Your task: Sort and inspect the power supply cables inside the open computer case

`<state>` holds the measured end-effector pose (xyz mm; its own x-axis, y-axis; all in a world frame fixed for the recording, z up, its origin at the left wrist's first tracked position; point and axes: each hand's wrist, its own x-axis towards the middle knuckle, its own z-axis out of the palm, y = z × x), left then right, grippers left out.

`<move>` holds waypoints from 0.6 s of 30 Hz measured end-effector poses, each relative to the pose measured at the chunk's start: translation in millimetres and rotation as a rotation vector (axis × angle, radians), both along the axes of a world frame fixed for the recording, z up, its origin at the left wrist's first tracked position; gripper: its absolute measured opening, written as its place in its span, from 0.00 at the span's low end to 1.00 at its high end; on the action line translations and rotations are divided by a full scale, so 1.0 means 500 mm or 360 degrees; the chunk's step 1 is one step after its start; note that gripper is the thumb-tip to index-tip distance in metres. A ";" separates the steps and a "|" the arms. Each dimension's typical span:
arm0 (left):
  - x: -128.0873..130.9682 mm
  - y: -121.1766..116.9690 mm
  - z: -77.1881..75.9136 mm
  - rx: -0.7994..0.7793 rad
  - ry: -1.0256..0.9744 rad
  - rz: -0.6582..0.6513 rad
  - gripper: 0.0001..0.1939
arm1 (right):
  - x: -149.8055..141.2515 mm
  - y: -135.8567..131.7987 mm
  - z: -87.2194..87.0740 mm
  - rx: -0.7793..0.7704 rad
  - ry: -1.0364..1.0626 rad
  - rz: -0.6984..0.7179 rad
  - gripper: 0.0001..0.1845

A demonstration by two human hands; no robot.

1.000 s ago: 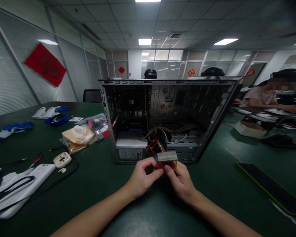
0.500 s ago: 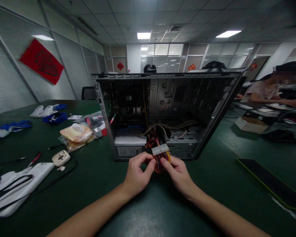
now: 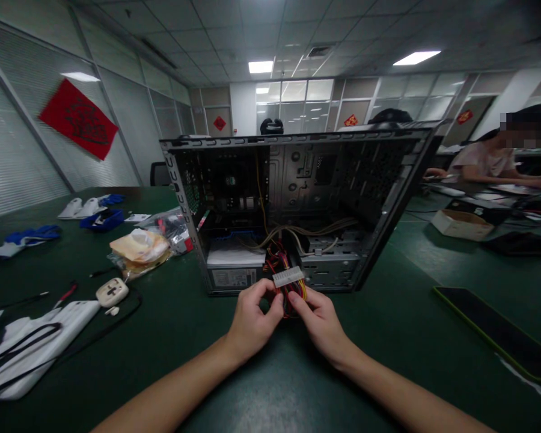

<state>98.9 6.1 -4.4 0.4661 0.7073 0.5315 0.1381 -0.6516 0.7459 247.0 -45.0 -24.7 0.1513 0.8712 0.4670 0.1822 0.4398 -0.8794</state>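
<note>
In the head view, a pale, wide, multi-holed connector [image 3: 288,276] on red, yellow and dark wires [image 3: 302,291] sits at lower centre, before an open computer case [image 3: 297,140]. The left hand [image 3: 256,311] and right hand [image 3: 319,317] pinch the wires, thumbs against curled fingers. A dark green table [image 3: 270,385] fills the lower frame; red paper [image 3: 79,119] hangs upper left.

green table [image 3: 180,328]: 1 open computer case [image 3: 293,174], 1 blue tray [image 3: 101,221], 1 bagged tissue pack [image 3: 139,246], 1 black pad [image 3: 491,331].
</note>
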 end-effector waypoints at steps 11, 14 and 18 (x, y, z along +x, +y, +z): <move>0.002 0.000 0.003 -0.0024 0.0049 -0.0051 0.07 | 0.001 0.001 -0.005 -0.0036 0.0116 -0.0027 0.18; 0.002 0.002 0.000 -0.0043 0.0052 -0.0081 0.08 | 0.002 0.002 -0.006 -0.0039 0.0108 -0.0032 0.18; 0.004 0.001 -0.001 -0.0052 0.0014 -0.0068 0.07 | 0.001 0.003 -0.010 -0.0029 0.0086 -0.0040 0.20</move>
